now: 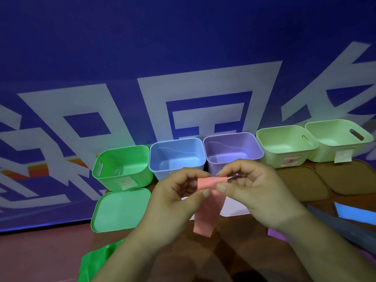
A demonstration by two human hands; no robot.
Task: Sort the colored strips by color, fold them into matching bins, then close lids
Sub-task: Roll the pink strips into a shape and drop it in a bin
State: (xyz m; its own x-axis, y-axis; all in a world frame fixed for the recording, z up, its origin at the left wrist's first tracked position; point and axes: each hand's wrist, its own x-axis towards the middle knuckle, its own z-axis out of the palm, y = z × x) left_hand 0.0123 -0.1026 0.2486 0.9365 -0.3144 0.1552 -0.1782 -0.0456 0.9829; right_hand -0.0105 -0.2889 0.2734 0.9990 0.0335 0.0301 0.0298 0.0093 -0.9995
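Between our hands hangs the pink strip [207, 202]: our left hand [179, 198] and right hand [250, 188] pinch its folded top, just before the blue bin [177, 153] and purple bin [232, 147]; green lid [120, 210] lies left on the bench [50, 255]

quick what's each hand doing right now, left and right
Left hand: pinches the top of the pink strip between thumb and fingers.
Right hand: pinches the same strip's folded top edge; the rest hangs down.
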